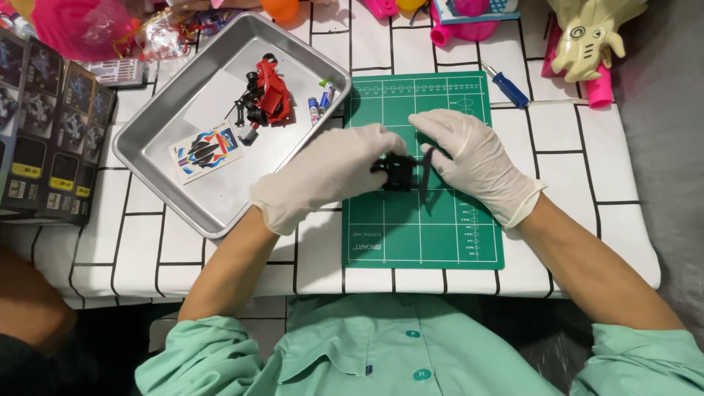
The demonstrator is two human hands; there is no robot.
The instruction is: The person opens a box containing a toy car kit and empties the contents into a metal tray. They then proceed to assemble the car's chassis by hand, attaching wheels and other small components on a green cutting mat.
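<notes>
Both my hands wear white gloves and meet over a green cutting mat point(440, 235). My left hand point(326, 176) grips a small black plastic toy part point(398, 173) from the left. My right hand point(473, 161) pinches a thin dark strip point(426, 183) that hangs down beside the black part. The fingers hide much of the part. To the left, a metal tray point(161, 139) holds a red toy car body with black pieces point(268, 95), a sticker sheet point(207, 151) and small batteries point(320, 103).
A blue-handled screwdriver point(506, 86) lies beyond the mat's far right corner. Dark boxes point(51, 125) stand at the left edge. Pink and yellow toys point(587, 37) crowd the far side of the white grid-patterned tablecloth point(572, 139).
</notes>
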